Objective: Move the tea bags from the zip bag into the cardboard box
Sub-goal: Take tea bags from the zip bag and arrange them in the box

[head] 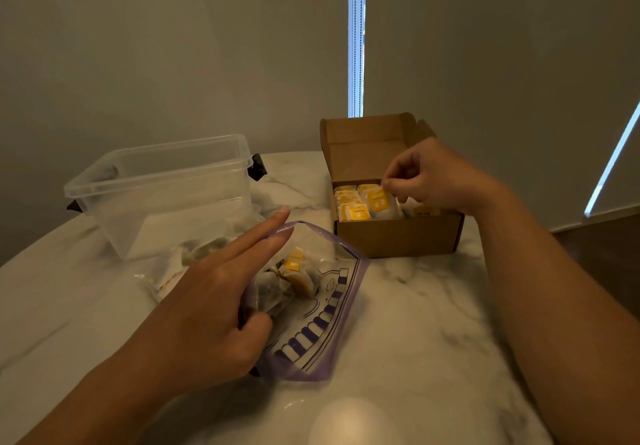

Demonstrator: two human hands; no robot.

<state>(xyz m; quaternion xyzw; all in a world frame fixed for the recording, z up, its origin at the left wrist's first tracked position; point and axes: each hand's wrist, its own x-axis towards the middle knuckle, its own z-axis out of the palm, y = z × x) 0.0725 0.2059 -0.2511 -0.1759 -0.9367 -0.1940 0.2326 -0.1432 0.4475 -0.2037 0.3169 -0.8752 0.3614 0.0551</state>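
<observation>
The right hand's (429, 174) fingers (393, 185) were pinched narrow on the top of a yellow-tagged tea bag (377, 200), which hung just below them, its lower part already among the bags packed in the cardboard box (398, 237) towards the counter's (433, 306) far right edge. To seat it well, it probably needed lowering upright into the row before release. The left hand (207, 292) lay on the zip bag (332, 313) mid-counter, two fingers straight along its open mouth and the thumb bent, pinching the plastic. More tea bags (287, 282) sat inside, beside that thumb. A clear tub (162, 181) stood far left.
</observation>
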